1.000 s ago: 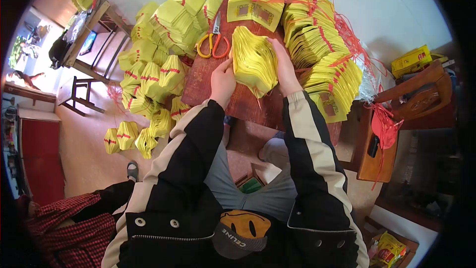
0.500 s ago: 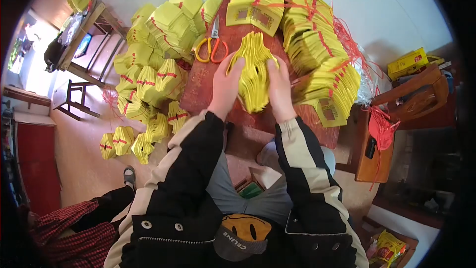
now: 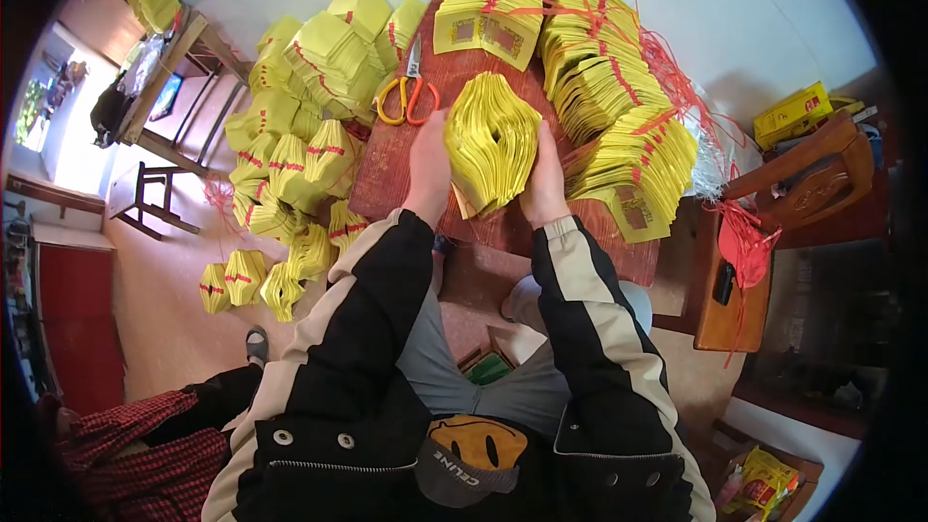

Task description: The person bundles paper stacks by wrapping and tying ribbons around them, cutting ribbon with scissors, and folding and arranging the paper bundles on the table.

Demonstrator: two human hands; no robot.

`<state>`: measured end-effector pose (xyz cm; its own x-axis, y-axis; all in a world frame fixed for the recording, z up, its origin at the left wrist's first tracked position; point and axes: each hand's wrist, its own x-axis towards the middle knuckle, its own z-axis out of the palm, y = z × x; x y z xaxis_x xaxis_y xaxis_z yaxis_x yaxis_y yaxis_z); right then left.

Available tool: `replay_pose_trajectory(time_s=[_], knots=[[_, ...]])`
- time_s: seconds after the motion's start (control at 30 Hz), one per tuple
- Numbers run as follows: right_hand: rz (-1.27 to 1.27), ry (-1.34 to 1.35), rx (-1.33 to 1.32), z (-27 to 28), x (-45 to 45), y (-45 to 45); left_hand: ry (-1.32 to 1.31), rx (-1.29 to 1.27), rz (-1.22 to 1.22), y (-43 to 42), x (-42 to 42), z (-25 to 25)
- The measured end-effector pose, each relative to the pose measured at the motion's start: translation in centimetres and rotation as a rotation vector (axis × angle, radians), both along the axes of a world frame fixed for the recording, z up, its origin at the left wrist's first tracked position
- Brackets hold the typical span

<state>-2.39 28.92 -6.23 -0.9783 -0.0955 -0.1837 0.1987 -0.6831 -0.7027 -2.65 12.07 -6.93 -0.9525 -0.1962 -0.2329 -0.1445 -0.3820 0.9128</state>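
Cupping a fanned bundle of folded yellow paper [image 3: 472, 157] from both sides, the left hand [image 3: 431, 169] and right hand [image 3: 546, 177] are partly closed, gripping its opposite edges, most fingers hidden. The bundle sits between the palms over the red wooden bench [image 3: 385, 174]; whether it touches the wood, I cannot tell. Scissors [image 3: 407, 85] lie just beyond the left hand; yellow paper stacks [image 3: 633, 150] stand right of the right hand.

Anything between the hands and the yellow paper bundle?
Nothing visible: left hand and right hand are right at the sides of the yellow paper bundle. The scissors lie on the table beyond the left hand, not in between.
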Motion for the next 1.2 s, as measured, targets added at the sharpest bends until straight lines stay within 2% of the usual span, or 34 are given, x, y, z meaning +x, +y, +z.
replay_pose_trajectory(time_s=[0.03, 0.1, 0.17, 0.23, 0.4, 0.5, 0.57, 0.67, 0.7, 0.77, 0.83, 0.9, 1.0, 1.07, 1.1, 1.17, 1.2], knots=[[0.001, -0.005, -0.002, 0.1, 0.1, 0.1, 0.083, -0.01, 0.074, -0.4, -0.1, -0.1], [-0.179, 0.083, 0.14, 0.4, 0.1, 0.1, 0.165, -0.022, 0.152, -0.4, 0.3, 0.5], [-0.111, 0.113, 0.125, -0.3, -0.2, 0.2, 0.009, 0.143, 0.058, 0.4, 1.1, 2.7], [0.004, 0.055, 0.083, -1.3, -0.2, -0.2, 0.013, 0.109, 0.048, 0.5, 0.9, 1.9], [-0.1, 0.108, 0.102, -1.8, 0.1, -0.3, 0.054, 0.121, 0.05, -0.2, 0.4, 0.9], [-0.136, 0.137, 0.168, -3.0, 1.5, 0.0, 0.004, -0.014, 0.18, -0.9, 0.5, 0.3], [-0.121, 0.145, 0.176, -1.8, 3.4, -0.1, -0.081, 0.093, 0.018, -1.2, 1.2, -0.3], [-0.149, -0.003, 0.226, 0.4, 6.4, 0.0, -0.238, 0.116, -0.06, -0.5, 4.9, 6.0], [-0.148, -0.007, 0.227, 0.3, 7.1, 0.6, -0.243, 0.117, -0.059, -0.6, 5.1, 5.5], [0.028, 0.202, 0.912, -0.4, 8.8, 2.2, -0.267, 0.081, -0.09, -0.9, 6.0, 3.9], [0.098, 0.234, 1.007, -0.7, 9.9, 2.6, -0.277, 0.053, -0.137, -0.7, 7.1, 5.0], [0.176, 0.506, 1.692, -0.3, 10.5, 3.1, -0.279, 0.024, -0.189, -0.7, 7.6, 5.1], [0.118, 0.617, 1.72, -0.1, 9.8, 2.7, -0.337, 0.007, -0.328, -0.6, 8.0, 4.3], [0.097, 0.661, 1.75, 0.1, 9.3, 2.3, -0.143, -0.128, -0.372, 0.0, 8.6, 4.7], [0.175, 0.627, 1.806, 0.4, 9.0, 2.1, -0.142, -0.132, -0.377, 0.5, 8.8, 4.0], [0.248, 0.588, 1.857, 0.5, 8.5, 2.1, 0.287, -0.186, -0.286, 1.7, 8.8, 1.7], [0.163, 0.603, 1.858, 0.0, 8.5, 2.1, 0.352, -0.319, -0.241, 1.9, 8.8, 2.3]])
